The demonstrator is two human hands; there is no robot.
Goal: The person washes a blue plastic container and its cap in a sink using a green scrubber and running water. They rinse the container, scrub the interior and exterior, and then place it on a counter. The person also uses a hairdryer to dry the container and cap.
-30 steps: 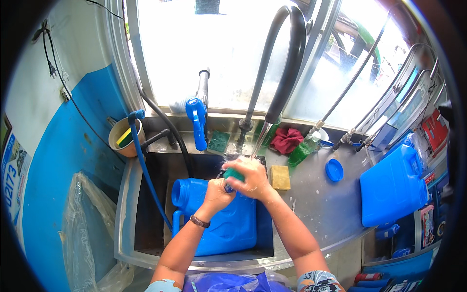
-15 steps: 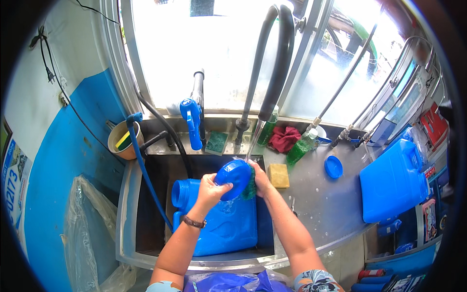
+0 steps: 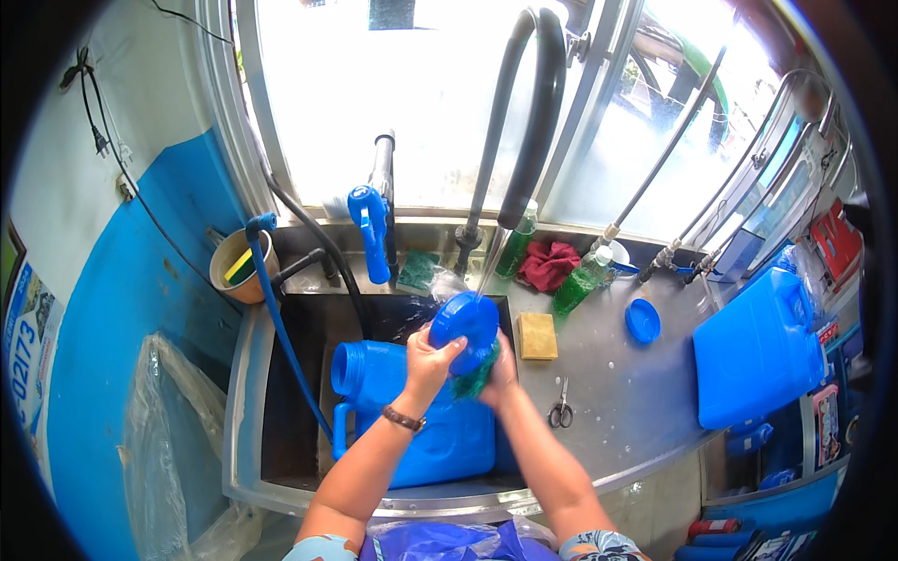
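My left hand [image 3: 429, 363] grips a round blue lid [image 3: 470, 320] by its edge, tilted under running water. Spray flies off the lid to the left. Held against the lid's right and lower side is a green scouring pad [image 3: 475, 377], with my right hand [image 3: 503, 371] closed on it; some fingers are hidden behind pad and lid. Below both hands a large blue water jug [image 3: 449, 435] lies on its side in the metal sink [image 3: 292, 397], its uncapped neck toward the left. A black hose faucet [image 3: 524, 178] arches down over the lid.
On the right counter [image 3: 608, 374] are a yellow sponge [image 3: 537, 337], scissors [image 3: 561, 411], another blue lid [image 3: 642, 321], green bottles [image 3: 582, 285], a red cloth [image 3: 548, 267] and a standing blue jug [image 3: 753, 360]. A blue-handled tap [image 3: 371, 234] and a beige pot [image 3: 238, 271] stand behind the sink.
The lid and my left hand have shifted right. My right hand has moved lower with the pad, and its forearm has swung left, uncovering the scissors. More spray shows left of the lid.
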